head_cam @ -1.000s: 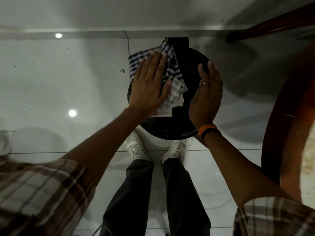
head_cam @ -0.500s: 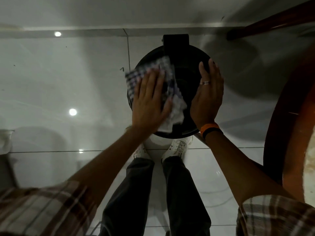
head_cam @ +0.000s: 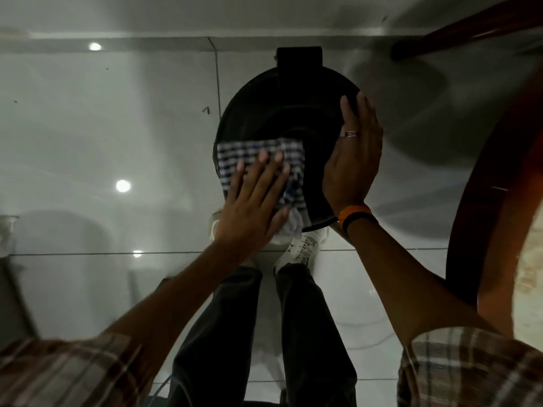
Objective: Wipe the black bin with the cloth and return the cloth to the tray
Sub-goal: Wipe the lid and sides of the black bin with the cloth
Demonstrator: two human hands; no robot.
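Head view: your flat left hand (head_cam: 252,207) has dragged the cloth (head_cam: 261,168) to the bin (head_cam: 288,113) lid's near-left edge; your open right hand (head_cam: 352,160) steadies its right rim. Wiping continues.

**One head camera, looking straight down**

A single wide-angle view from the person's head faces steeply down past both forearms onto the black bin (head_cam: 282,113) and the tiled floor (head_cam: 117,127), close in. Straight lines bow near the edges.

cloth (head_cam: 258,155) partly under left hand (head_cam: 249,212), blurred
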